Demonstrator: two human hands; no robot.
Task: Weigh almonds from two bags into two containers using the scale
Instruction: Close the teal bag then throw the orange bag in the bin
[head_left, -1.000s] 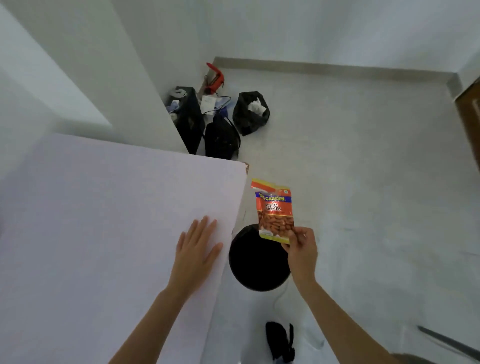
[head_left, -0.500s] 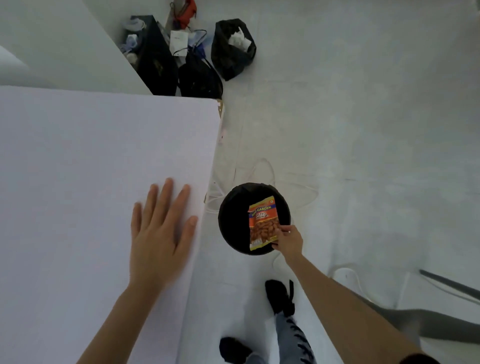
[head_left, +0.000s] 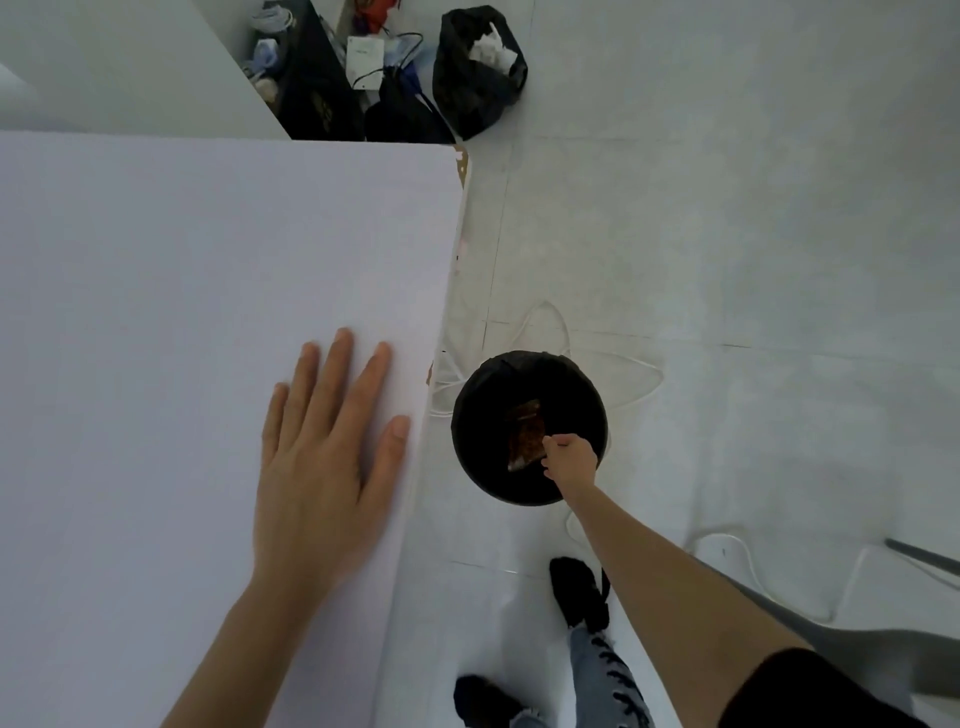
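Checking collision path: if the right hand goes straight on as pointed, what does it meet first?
Probably the inside of the black bin; the right hand points down into it; the almond bag it pinches would touch first. Depth unclear.

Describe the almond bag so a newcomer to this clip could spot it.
Off the right edge of the white table, a round black bin stands on the floor. In its mouth, pinched by the right hand, is the almond bag: the only brown patch against the black.

Bin (head_left: 480, 410) mouth seemingly half-blocked by almond bag (head_left: 525, 434); open floor (head_left: 727, 234) right.
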